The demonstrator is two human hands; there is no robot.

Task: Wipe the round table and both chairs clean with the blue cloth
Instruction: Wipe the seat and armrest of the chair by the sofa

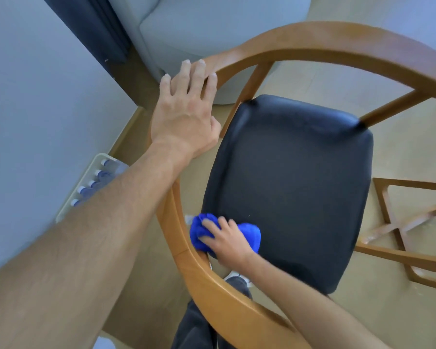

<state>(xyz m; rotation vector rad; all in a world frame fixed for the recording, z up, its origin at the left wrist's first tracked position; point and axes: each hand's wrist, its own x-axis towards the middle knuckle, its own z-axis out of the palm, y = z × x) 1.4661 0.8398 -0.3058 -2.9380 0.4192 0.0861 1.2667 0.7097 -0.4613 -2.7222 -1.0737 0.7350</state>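
A wooden chair (337, 44) with a curved rail and a dark padded seat (292, 187) fills the view from above. My left hand (186, 107) rests on the rail at the chair's left side, fingers straight over the wood. At the seat's near left corner my right hand (224, 240) grips the bunched blue cloth (249, 235) and presses it onto the padding. The round table is out of view.
A grey sofa (212, 28) stands beyond the chair. A white rack of small bottles (96, 177) lies on the floor by the left wall. Wooden parts of another piece of furniture (403, 222) show at the right. My dark trouser legs (199, 321) are below the rail.
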